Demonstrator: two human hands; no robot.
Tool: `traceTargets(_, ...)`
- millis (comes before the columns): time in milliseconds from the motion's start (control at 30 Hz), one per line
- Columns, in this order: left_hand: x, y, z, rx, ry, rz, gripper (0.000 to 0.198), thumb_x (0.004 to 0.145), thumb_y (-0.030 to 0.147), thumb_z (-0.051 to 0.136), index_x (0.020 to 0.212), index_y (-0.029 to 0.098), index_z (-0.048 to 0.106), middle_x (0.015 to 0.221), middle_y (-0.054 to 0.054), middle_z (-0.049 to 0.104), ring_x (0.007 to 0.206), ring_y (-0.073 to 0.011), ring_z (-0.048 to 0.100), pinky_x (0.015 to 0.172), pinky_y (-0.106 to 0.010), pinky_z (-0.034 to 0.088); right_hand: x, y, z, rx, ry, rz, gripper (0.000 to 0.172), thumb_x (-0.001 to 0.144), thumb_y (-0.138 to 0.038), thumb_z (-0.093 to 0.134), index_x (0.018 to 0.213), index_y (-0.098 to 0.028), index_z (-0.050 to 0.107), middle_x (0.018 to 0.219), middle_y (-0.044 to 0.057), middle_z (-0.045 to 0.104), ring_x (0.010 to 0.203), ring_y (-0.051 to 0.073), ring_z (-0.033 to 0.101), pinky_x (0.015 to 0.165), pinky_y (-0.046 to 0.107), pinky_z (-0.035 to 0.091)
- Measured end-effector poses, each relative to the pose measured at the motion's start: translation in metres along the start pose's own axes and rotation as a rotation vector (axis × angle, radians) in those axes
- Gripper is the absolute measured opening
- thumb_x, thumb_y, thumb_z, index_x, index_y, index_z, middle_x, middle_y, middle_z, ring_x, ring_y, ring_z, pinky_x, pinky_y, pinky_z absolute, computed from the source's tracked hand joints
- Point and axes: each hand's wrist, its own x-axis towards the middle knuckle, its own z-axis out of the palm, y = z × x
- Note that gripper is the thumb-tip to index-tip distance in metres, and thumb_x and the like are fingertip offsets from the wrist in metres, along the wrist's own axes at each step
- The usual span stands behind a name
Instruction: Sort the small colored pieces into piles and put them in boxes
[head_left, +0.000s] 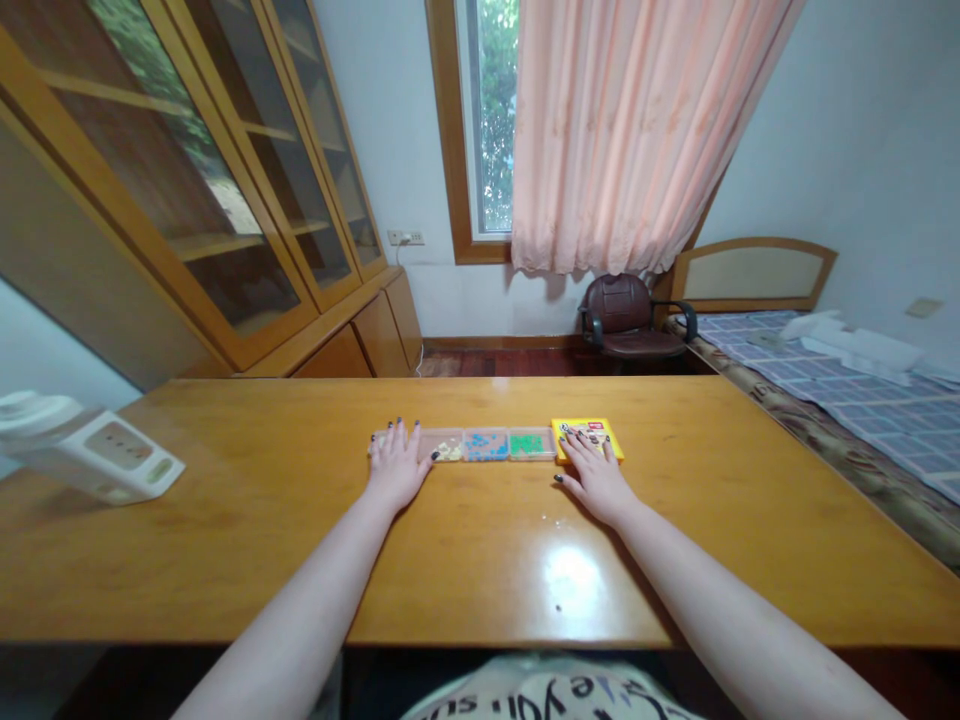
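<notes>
A row of small clear plastic boxes runs across the middle of the wooden table. My left hand [394, 465] lies flat with fingers spread over the leftmost box and hides most of it. Beside its thumb is a box of cream pieces [450, 447]. Farther right come a box of blue pieces [486, 445] and a box of green pieces [532, 444]. A flat yellow box [615, 437] with a printed top ends the row. My right hand [594, 474] rests on that yellow box, fingers spread and holding nothing.
On the table's left stands a white plastic container [112, 455], tilted by the lens. The wooden table [262, 560] has a small dark speck near its front edge. Beyond it are a glass-door cabinet [300, 300], a brown office chair [621, 315] and a bed [847, 380].
</notes>
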Motion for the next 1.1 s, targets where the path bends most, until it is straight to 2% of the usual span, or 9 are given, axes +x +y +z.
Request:
traceTargets(67,0.000,-0.015,0.002,0.004,-0.051,-0.053,0.067,0.089,0.048,0.038,0.144,0.011,0.030,0.151,-0.016,0.025,0.140,-0.0335,0.019,0.111,-0.055,0.016,0.000,0.001,-0.001,-0.005,0.001,0.005,0.062,0.090,-0.053,0.037,0.143,-0.020,0.034,0.150,0.009,0.029,0.139,0.026,0.023,0.112,0.054,0.009)
traceTargets(200,-0.005,-0.029,0.003,-0.027,-0.079,-0.001,0.063,0.090,0.046,0.033,0.143,0.011,0.032,0.151,-0.011,0.027,0.140,-0.0304,0.020,0.112,-0.052,0.019,-0.002,0.003,-0.002,-0.012,-0.003,0.008,0.060,0.090,-0.052,0.037,0.142,-0.021,0.036,0.148,0.009,0.032,0.138,0.027,0.026,0.111,0.053,0.013)
traceTargets(367,-0.011,-0.019,0.004,-0.116,-0.082,0.083,0.062,0.091,0.045,0.031,0.143,0.012,0.031,0.150,-0.011,0.029,0.140,-0.0279,0.022,0.113,-0.048,0.021,-0.003,0.004,0.000,-0.024,-0.008,-0.024,0.063,0.089,-0.053,0.038,0.143,-0.020,0.034,0.149,0.009,0.031,0.138,0.028,0.025,0.111,0.054,0.014)
traceTargets(533,-0.016,-0.008,0.006,-0.114,-0.034,0.065,0.067,0.088,0.047,0.037,0.145,0.013,0.027,0.151,-0.012,0.027,0.140,-0.0299,0.019,0.112,-0.050,0.019,-0.004,0.003,0.002,-0.045,-0.010,-0.024,0.068,0.087,-0.055,0.039,0.145,-0.020,0.030,0.150,0.011,0.029,0.139,0.029,0.023,0.110,0.055,0.013)
traceTargets(700,-0.016,-0.010,0.009,-0.148,-0.037,0.071,0.067,0.088,0.048,0.037,0.146,0.015,0.025,0.153,-0.011,0.023,0.141,-0.0299,0.017,0.113,-0.051,0.017,-0.002,0.004,0.003,-0.044,-0.005,-0.029,0.068,0.088,-0.055,0.038,0.145,-0.019,0.029,0.150,0.010,0.027,0.139,0.028,0.022,0.111,0.054,0.011)
traceTargets(867,-0.004,-0.014,0.014,-0.231,-0.052,0.008,0.071,0.089,0.046,0.034,0.147,0.008,0.017,0.153,-0.014,0.020,0.141,-0.0296,0.015,0.113,-0.050,0.018,0.007,0.007,0.006,-0.032,-0.011,-0.042,0.072,0.086,-0.059,0.037,0.145,-0.018,0.029,0.151,0.011,0.026,0.139,0.028,0.021,0.111,0.055,0.010)
traceTargets(1100,0.027,-0.015,0.011,-0.225,-0.098,0.036,0.062,0.090,0.046,0.031,0.146,0.019,0.025,0.153,-0.008,0.022,0.142,-0.0285,0.015,0.112,-0.051,0.018,0.039,0.018,0.008,-0.048,-0.024,-0.029,0.073,0.086,-0.060,0.038,0.144,-0.017,0.031,0.150,0.012,0.028,0.139,0.027,0.021,0.112,0.051,0.010)
